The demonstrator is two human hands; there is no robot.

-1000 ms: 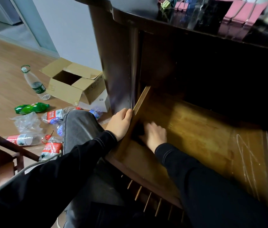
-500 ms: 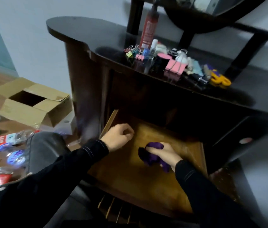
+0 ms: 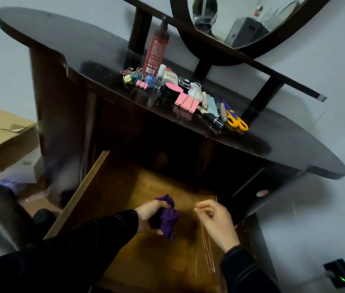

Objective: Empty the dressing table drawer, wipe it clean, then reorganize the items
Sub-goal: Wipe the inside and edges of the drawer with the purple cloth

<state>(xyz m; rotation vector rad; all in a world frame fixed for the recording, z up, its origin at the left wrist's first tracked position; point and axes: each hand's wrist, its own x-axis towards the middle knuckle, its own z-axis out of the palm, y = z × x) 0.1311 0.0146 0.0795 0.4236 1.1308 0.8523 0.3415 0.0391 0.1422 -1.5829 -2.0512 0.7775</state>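
Observation:
The wooden drawer (image 3: pixel 137 187) of the dark dressing table (image 3: pixel 72 43) is pulled out, and its bottom is bare. My left hand (image 3: pixel 149 212) is over the middle of the drawer, gripping a crumpled purple cloth (image 3: pixel 168 218). My right hand (image 3: pixel 216 223) hovers beside it at the drawer's right side, fingers loosely curled around nothing that I can see. The drawer's items lie on the tabletop: a red bottle (image 3: pixel 156 49), coloured binder clips (image 3: pixel 137 78), a big pink clip (image 3: pixel 185 102), yellow-handled scissors (image 3: pixel 235 120) and small jars.
An oval mirror (image 3: pixel 241 17) stands on posts behind the items. An open cardboard box (image 3: pixel 2 142) sits on the floor to the left. My knee is at the lower left. A black device with a green light (image 3: pixel 341 275) is at the lower right by the wall.
The purple cloth passed from my right hand to my left hand. My left hand left the drawer's left edge; my right hand moved right. The view tilted up onto the tabletop.

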